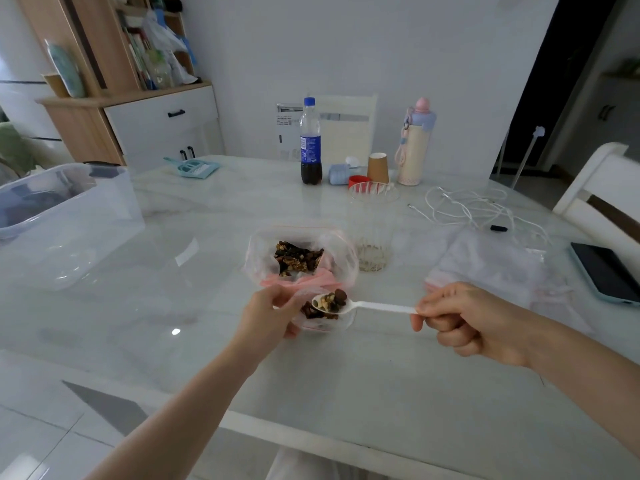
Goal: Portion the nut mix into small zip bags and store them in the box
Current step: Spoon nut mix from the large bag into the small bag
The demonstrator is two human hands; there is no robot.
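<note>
A large clear bag of nut mix (298, 259) lies open in the middle of the table. Just in front of it my left hand (268, 313) grips a small zip bag (322, 317) by its mouth; some nuts lie inside. My right hand (464, 318) pinches the handle of a white plastic spoon (367, 306), whose bowl is heaped with nuts and hovers over the small bag's opening. A clear plastic storage box (65, 216) stands at the far left of the table. A pile of empty small zip bags (491, 265) lies on the right.
A clear glass (372, 230) stands right behind the nut bag. Further back are a cola bottle (310, 143), a paper cup (377, 168) and a pastel flask (414, 143). White cables (467, 209) and a phone (606, 271) lie at the right. The table's front edge is near me.
</note>
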